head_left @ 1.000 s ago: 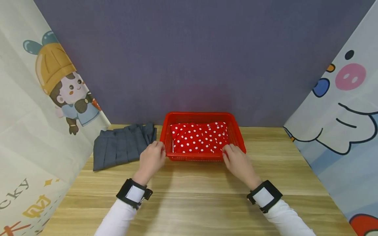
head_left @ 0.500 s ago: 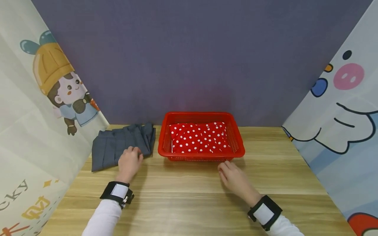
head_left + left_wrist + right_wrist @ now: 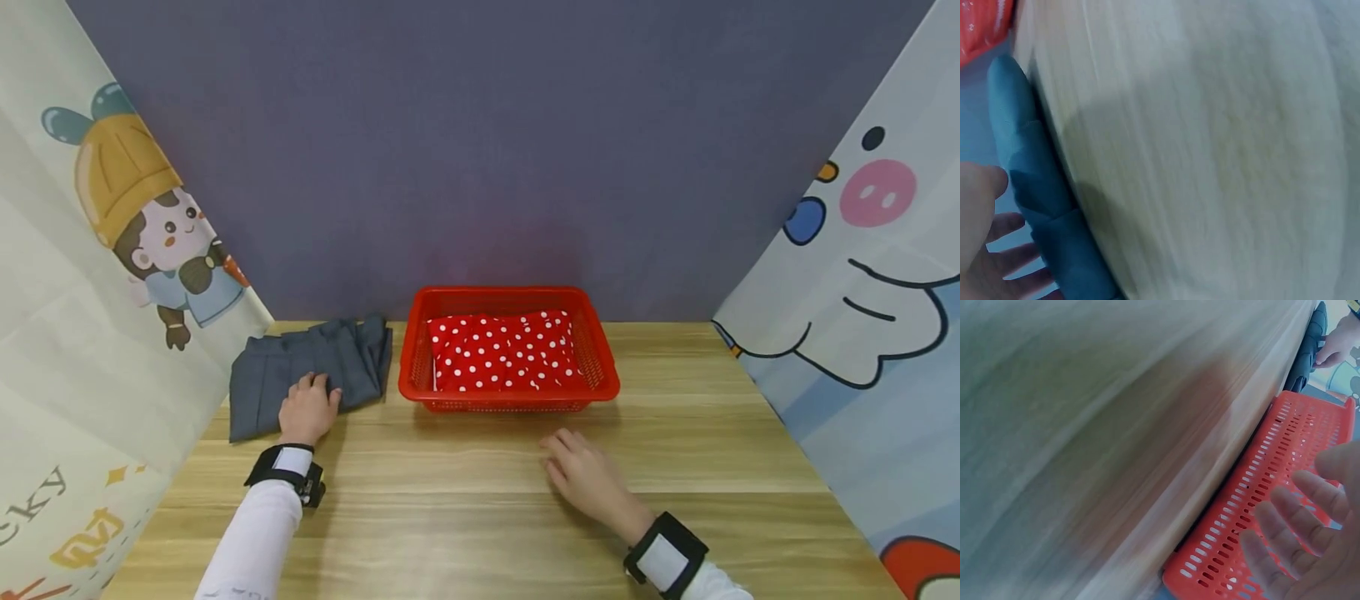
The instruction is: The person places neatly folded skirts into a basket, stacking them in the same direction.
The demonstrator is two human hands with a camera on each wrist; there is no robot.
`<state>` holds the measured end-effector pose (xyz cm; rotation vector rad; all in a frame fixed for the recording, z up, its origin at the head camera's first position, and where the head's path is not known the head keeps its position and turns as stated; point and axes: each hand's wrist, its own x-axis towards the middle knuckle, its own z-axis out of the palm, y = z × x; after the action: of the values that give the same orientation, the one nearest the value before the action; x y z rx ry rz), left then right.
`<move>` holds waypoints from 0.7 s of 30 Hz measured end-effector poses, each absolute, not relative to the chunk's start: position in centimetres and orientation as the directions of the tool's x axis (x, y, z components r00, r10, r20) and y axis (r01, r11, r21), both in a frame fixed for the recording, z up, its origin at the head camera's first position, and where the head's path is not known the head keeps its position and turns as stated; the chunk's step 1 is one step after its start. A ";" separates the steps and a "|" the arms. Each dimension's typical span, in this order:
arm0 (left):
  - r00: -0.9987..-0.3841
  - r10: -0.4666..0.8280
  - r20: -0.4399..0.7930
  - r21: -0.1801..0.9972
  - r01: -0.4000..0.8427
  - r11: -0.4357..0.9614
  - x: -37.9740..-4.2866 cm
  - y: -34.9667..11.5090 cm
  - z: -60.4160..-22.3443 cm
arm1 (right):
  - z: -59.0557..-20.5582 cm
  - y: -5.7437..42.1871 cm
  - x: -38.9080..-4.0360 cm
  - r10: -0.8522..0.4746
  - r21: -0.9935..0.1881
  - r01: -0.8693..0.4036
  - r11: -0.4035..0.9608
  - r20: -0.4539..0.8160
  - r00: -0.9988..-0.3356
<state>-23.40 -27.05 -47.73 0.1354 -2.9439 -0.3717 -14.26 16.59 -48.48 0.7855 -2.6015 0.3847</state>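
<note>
A folded grey pleated garment [image 3: 262, 383], which looks like a skirt, lies at the back left of the table. My left hand [image 3: 307, 410] is over its front edge with relaxed, spread fingers. In the left wrist view, the thumb and fingers are beside the garment's thick folded edge [image 3: 1054, 206]; whether they touch it I cannot tell. A red plastic basket [image 3: 510, 396] stands at the back middle, holding a red cloth item with white dots [image 3: 502, 354]. In front of the basket's right part, my right hand [image 3: 588, 479] hovers with loosely bent fingers and holds nothing.
The wooden table [image 3: 465, 517] runs to a dark grey-blue wall [image 3: 480, 167] right behind the basket. Printed curtains hang on both sides, one with a cartoon child [image 3: 172, 233], the other with a pink snout [image 3: 877, 193].
Both hands have left the basket's front rim. The left hand moved left to the grey garment, and the right hand drew back toward the person. The basket and dotted cloth stay in place.
</note>
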 end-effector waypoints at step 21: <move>-0.991 -0.080 -0.104 0.177 -0.097 0.979 -21.6 -27.0 -46.8 | -49.1 16.5 -13.7 -0.465 -0.168 -0.592 0.788 0.467 -0.752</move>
<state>-21.56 -27.05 -46.83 0.1442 -3.2211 -0.2963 -13.69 16.47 -49.07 0.7984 -2.5739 0.4303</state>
